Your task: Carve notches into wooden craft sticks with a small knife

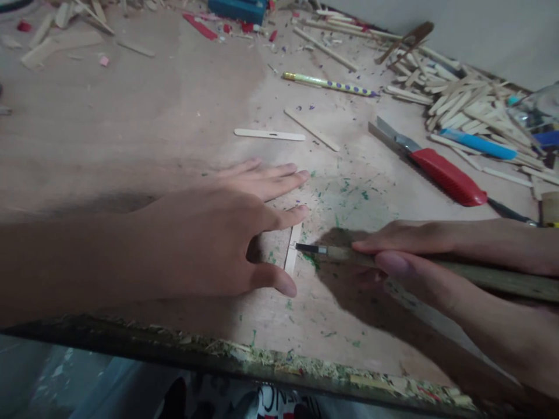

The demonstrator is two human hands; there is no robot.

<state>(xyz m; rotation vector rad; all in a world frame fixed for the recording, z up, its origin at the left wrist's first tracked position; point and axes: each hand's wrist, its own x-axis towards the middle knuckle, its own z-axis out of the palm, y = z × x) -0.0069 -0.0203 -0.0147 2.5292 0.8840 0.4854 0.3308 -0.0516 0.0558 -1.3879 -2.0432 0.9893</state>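
My left hand (pixel 236 215) lies over the worktop with its fingers spread. Its index fingertip and thumb press on the two ends of a thin wooden craft stick (pixel 292 251). My right hand (pixel 419 262) is closed around the wooden handle of a small chisel (pixel 321 250). The flat metal tip of the chisel touches or nearly touches the middle of the stick, where small cut marks show. Beyond my left hand lies another craft stick (pixel 266 135) with a small dark slot in its middle. A plain stick (pixel 312 130) rests beside it at a slant.
A red-handled utility knife (pixel 449 174) lies at the right, blade pointing away. Behind it are a heap of cut sticks (pixel 471 105) and a blue pen-like piece (pixel 478 144). A dotted pencil (pixel 329 84) lies further back. Shavings line the worktop's front edge (pixel 279 364).
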